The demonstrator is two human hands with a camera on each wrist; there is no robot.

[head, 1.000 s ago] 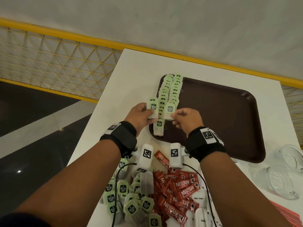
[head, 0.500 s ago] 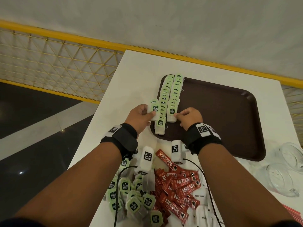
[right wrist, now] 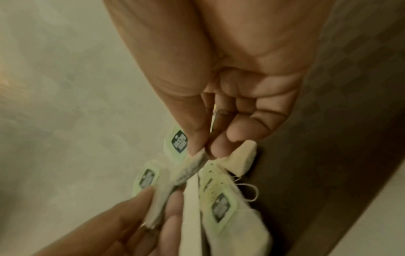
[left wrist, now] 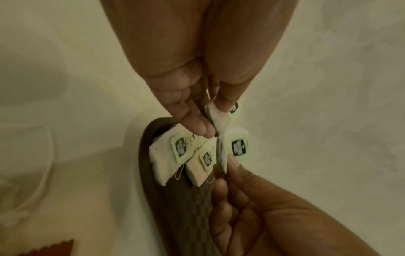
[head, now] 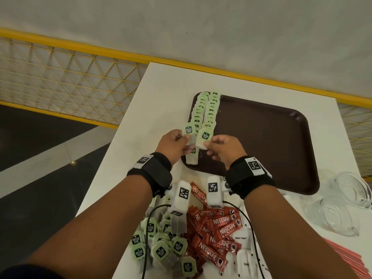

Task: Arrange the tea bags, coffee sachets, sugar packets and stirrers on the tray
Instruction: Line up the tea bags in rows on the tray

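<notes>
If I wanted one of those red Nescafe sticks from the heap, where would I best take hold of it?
Probably the Nescafe stick lying apart at the far edge of the coffee pile, between the wrists. It is long, thin and flat on the table, so pinch its two long edges near the middle, coming straight down from above; its ends lie close to other things.

This looked like a café or canteen service spot: a plain white rectangular table (head: 161, 101) carried a dark brown plastic serving tray (head: 271, 141) of the cafeteria kind, with heaps of catering-size single portions beside it, green-tagged tea bags (head: 161, 250), red Nescafé Classic coffee sachets (head: 219, 234) and white paper sugar packets (head: 240, 237). Clear glass mugs (head: 334, 216) stood at the table's right edge, and beyond it a yellow-framed wire-mesh railing (head: 66, 81) ran above a polished dark floor (head: 36, 178), under a pale wall.
</notes>
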